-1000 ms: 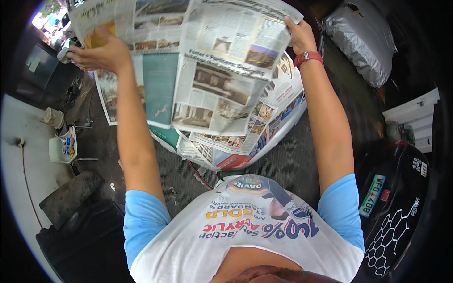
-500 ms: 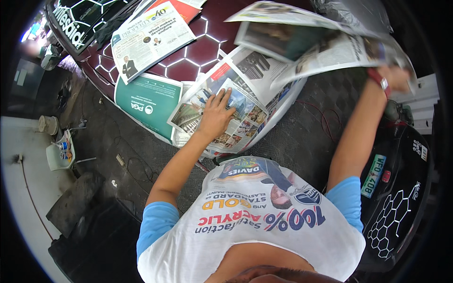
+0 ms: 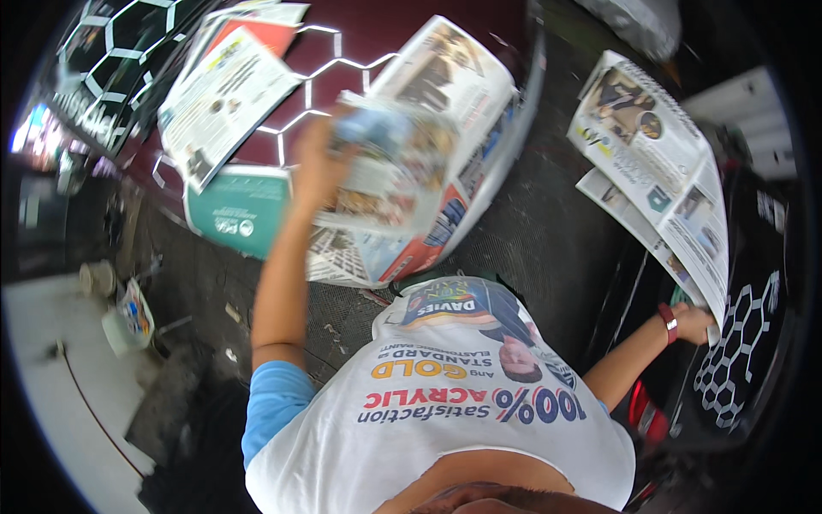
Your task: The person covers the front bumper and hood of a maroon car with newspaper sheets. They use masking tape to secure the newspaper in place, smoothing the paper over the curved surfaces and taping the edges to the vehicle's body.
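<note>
My left hand (image 3: pixel 318 171), blurred by motion, is closed on the edge of a newspaper page (image 3: pixel 398 163) above the dark red car hood (image 3: pixel 411 26). More newspaper (image 3: pixel 449 60) lies under and beyond that page. Out to the right, my right hand (image 3: pixel 692 325) grips the lower end of some newspaper sheets (image 3: pixel 638 154), which stand up and curve away from it. The fingertips of this hand are partly hidden behind the paper.
More newspapers (image 3: pixel 227 107) lie on the hood's left side, by a green printed sheet (image 3: pixel 235 214). A black panel with white hexagon lines (image 3: pixel 741 351) is at the right. On the left, a whitish tub with small items (image 3: pixel 128 330) stands by the wall.
My right hand has swung down and toward me with the newspaper sheets. My left hand has gone from lying flat on the newspaper to lifting a page at the left.
</note>
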A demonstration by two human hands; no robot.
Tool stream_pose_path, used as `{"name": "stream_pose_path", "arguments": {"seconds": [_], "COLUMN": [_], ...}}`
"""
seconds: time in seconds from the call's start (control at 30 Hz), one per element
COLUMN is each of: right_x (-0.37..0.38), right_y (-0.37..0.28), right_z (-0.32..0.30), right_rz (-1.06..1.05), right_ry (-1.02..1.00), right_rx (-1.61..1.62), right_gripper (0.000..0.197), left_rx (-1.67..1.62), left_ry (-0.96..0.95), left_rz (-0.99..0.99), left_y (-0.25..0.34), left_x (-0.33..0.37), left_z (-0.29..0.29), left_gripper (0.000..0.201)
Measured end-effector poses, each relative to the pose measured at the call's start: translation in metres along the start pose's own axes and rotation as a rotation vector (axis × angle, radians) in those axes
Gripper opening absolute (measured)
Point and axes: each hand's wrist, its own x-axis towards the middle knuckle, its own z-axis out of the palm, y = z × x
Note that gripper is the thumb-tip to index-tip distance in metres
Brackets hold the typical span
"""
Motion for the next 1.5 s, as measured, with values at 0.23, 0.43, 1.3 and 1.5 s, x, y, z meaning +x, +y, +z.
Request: {"name": "stream_pose_path", "arguments": {"seconds": [0.23, 0.43, 1.3, 1.5], "right_x": [0.021, 0.008, 0.071, 0.098], "right_y": [0.013, -0.014, 0.108, 0.132], "right_z": [-0.010, -0.003, 0.050, 0.072], "right_rz": [-0.023, -0.098, -0.123, -0.054], "right_ry": [-0.126, -0.443, -1.566, -1.550], "right_rx": [0.048, -0.123, -0.176, -0.204], "right_gripper": [0.019, 0.017, 0.016, 0.014], "left_rx": [0.012, 0.645, -0.182, -0.156], "left_ry": [0.565, 0.619, -0.840, -0.797], "left_rz": [-0.357, -0.864, 1.003, 0.940], "left_y": [-0.207, -0.254, 0.505, 0.530], "left_x": [0.101, 0.099, 0.013, -0.004], "left_z": [-0.126, -0.083, 0.158, 0.180], "left_gripper": [0.082, 0.114, 0.098, 0.101]}}
